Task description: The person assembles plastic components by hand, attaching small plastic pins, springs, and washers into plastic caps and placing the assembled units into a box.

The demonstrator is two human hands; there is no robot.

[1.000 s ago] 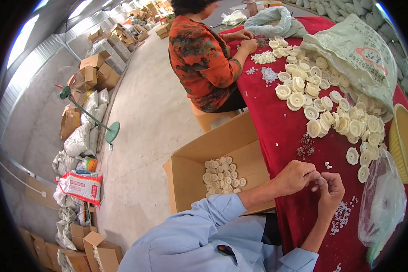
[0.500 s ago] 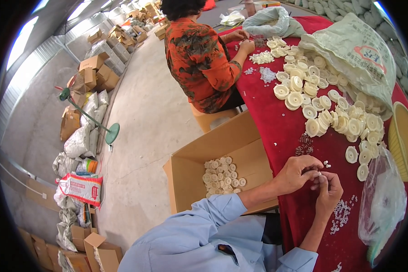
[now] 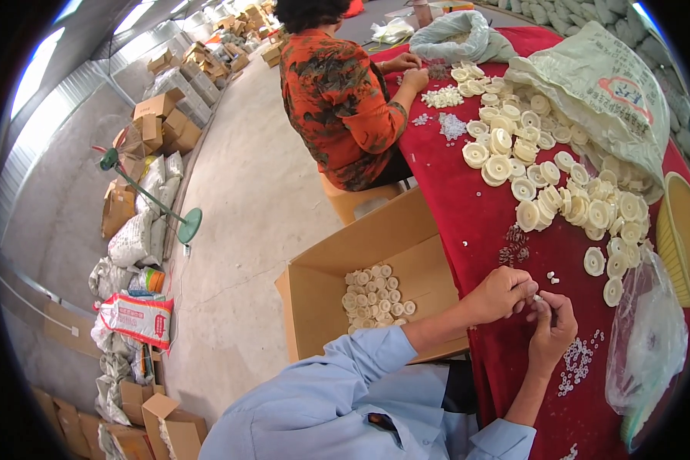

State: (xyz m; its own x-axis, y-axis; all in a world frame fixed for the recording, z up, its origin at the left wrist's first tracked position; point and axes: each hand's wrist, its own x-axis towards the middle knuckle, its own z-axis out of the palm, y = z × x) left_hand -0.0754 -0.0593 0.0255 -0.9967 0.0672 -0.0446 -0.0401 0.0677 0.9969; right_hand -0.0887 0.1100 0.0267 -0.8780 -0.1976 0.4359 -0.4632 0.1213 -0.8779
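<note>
Over the red tablecloth [image 3: 487, 353] my left hand [image 3: 504, 294] and my right hand [image 3: 553, 326] meet, fingertips pinched close together. A tiny white plastic part [image 3: 538, 297] shows at the fingertips of my right hand. What my left fingers pinch is hidden behind them. Just beyond lie a few small white pegs [image 3: 553, 277] and a little pile of dark metal springs [image 3: 514, 247]. Small translucent rings [image 3: 579, 362] are scattered beside my right wrist. Farther off spreads a heap of cream round plastic pieces [image 3: 548, 201].
A cardboard box [image 3: 314, 285] holding round pieces [image 3: 372, 295] stands left of the table, under my left forearm. A woven sack [image 3: 598, 80], a clear plastic bag [image 3: 644, 353] and a yellow basket [image 3: 676, 238] line the right. A co-worker [image 3: 341, 107] sits farther along the table.
My left hand has shifted slightly down, its fingers curling more closed. The tiny white part now shows at my right fingertips. The co-worker's hands have barely moved.
</note>
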